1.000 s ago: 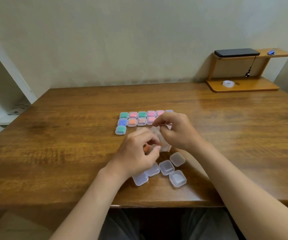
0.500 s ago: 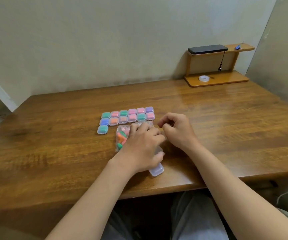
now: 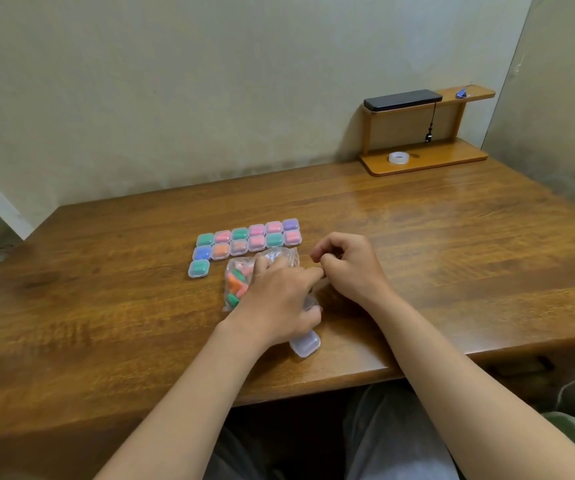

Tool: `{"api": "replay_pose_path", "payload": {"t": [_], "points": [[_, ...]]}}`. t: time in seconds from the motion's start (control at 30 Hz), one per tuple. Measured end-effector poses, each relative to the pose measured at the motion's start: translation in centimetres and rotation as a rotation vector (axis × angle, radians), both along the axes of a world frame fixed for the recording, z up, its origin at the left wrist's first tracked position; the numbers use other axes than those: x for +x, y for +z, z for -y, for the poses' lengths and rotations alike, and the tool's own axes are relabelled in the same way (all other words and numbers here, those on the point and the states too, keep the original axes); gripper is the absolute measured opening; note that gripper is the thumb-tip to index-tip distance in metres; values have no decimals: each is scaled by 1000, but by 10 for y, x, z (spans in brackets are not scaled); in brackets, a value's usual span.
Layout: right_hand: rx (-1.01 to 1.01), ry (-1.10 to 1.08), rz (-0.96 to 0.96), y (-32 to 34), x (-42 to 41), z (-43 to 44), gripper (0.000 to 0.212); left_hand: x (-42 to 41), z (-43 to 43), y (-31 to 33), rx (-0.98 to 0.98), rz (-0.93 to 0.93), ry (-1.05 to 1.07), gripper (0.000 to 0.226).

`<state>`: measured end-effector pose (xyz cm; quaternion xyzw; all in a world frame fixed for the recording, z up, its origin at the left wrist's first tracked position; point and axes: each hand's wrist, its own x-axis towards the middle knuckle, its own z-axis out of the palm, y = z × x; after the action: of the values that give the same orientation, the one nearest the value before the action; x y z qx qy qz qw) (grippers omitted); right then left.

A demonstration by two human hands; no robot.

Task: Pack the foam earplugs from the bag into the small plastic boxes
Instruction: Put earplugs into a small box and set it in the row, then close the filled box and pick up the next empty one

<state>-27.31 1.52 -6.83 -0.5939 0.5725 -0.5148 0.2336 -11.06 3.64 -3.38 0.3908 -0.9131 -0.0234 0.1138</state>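
left hand [image 3: 279, 303] flat on bag [image 3: 241, 282], right hand [image 3: 346, 263] curled

A clear bag [image 3: 241, 282] of orange, pink and green earplugs [image 3: 236, 287] lies flat, partly covered. Behind it, thirteen closed filled boxes [image 3: 248, 239] sit in rows, touching; the single front one is teal. Nearer the edge, an empty clear box [image 3: 305, 345] lies, partly hidden.

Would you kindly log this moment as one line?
left hand: on earplug bag | right hand: curled beside it | filled boxes: grouped behind | empty box: near edge
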Motion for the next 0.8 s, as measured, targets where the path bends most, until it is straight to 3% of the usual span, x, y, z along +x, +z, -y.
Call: {"api": "replay_pose_path", "payload": {"t": [0.13,0.27,0.4,0.8], "points": [[-4,38,163,4,0,-2,26,4,4,-6,0,-219,-5,42],[47,151,440,9,1,-2,26,12,7,-2,39,-488,-35,42],[96,336,545,11,5,-4,18,19,9,3,48,-668,4,42],[221,523,606,24,18,-3,10,30,10,0,43,-778,-33,55]]}}
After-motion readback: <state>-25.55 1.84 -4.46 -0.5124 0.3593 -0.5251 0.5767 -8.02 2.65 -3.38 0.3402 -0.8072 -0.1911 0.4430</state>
